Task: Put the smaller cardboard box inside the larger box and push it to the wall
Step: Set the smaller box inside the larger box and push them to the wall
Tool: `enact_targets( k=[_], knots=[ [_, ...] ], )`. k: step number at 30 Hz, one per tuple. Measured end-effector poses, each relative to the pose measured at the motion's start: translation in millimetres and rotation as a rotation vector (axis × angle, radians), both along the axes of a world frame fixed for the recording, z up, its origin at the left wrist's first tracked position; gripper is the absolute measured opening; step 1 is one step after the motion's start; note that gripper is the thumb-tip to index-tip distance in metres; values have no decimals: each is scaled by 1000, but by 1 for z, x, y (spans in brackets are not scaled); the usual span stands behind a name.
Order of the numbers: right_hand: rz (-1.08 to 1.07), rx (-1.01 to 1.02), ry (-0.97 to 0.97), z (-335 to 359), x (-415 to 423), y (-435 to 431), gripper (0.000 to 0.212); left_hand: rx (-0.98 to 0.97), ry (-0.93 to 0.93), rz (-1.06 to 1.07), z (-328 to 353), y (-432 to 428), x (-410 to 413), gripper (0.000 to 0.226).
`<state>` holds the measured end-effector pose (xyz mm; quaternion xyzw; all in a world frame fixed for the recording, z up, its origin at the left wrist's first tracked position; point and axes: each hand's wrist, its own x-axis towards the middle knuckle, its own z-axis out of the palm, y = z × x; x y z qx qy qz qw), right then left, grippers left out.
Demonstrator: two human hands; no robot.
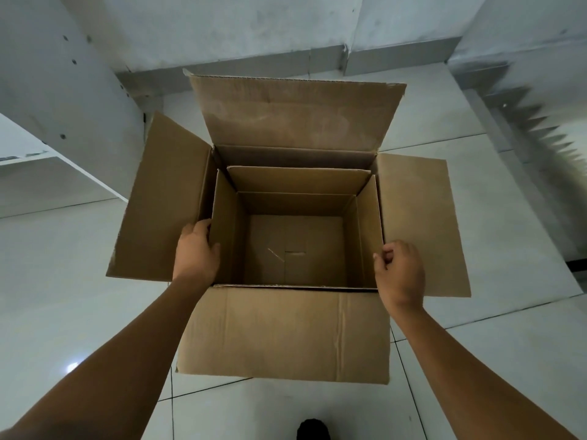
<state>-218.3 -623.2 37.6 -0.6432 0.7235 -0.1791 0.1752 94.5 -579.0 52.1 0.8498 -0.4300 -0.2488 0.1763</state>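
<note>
A smaller box, open-topped, sits inside a larger box on the tiled floor, between the two hands; the left hand has its grip closed on the smaller box's left flap; the right hand pinches its right flap; the wall lies beyond both grips.

**Dim, cool light and a bent wide-angle view**

The room was dim and grey-blue around me. A small glare spot shone on the floor tiles at lower left. The box interior lay in soft shadow. Jagged compression artefacts smeared the right wall. Straight lines bowed toward the edges, and my forearms looked stretched.
</note>
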Motion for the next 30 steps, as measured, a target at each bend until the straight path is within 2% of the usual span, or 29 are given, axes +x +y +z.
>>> enact_targets(
  k=[4,7,12,15,23,30],
  knots=[
    [74,-35,9,4,0,22,30,-56,-141,-182,6,28,-16,47],
    [166,19,53,3,2,39,51,-25,-198,-354,3,49,-28,52],
    [339,85,264,-18,2,56,85,146,-316,-610,-25,75,-44,95],
    [366,44,354,-31,3,59,91,117,-387,-568,-40,79,-44,104],
    [306,-117,319,-50,16,47,87,-16,-470,-505,-61,69,-38,87],
    [330,-246,284,-59,46,1,84,-138,-541,-426,-74,37,-12,78]
  ],
)
